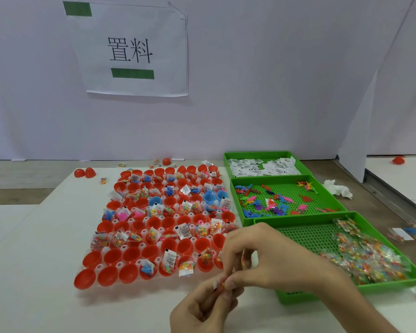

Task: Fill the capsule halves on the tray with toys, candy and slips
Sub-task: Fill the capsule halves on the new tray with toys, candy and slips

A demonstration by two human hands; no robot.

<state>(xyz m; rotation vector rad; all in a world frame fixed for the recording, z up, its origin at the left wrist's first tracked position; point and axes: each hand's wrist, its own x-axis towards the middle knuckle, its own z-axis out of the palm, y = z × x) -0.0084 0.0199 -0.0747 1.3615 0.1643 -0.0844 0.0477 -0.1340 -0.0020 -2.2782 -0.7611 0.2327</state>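
On the white table [46, 248], the tray [126, 247] of capsule halves [111, 276] is placed left of three green bins: candy [305, 234], toys [286, 188] and slips [257, 153]. Many halves are filled; the near-left ones are seen empty.

In front of the tray, a small bundle [220, 283] is pinched between the curled fingers of the left hand [202, 311] and the right hand [269, 258]. Its contents are blurred.

Hazards:
- Pieces may be dropped while the bundle is separated.
- Protruding packets in the near row may be dislodged by a low wrist.

The left hand [202, 311] and right hand [269, 260] pinch small clear packets of coloured candy [243, 260] beside red plastic capsule halves [130, 255].
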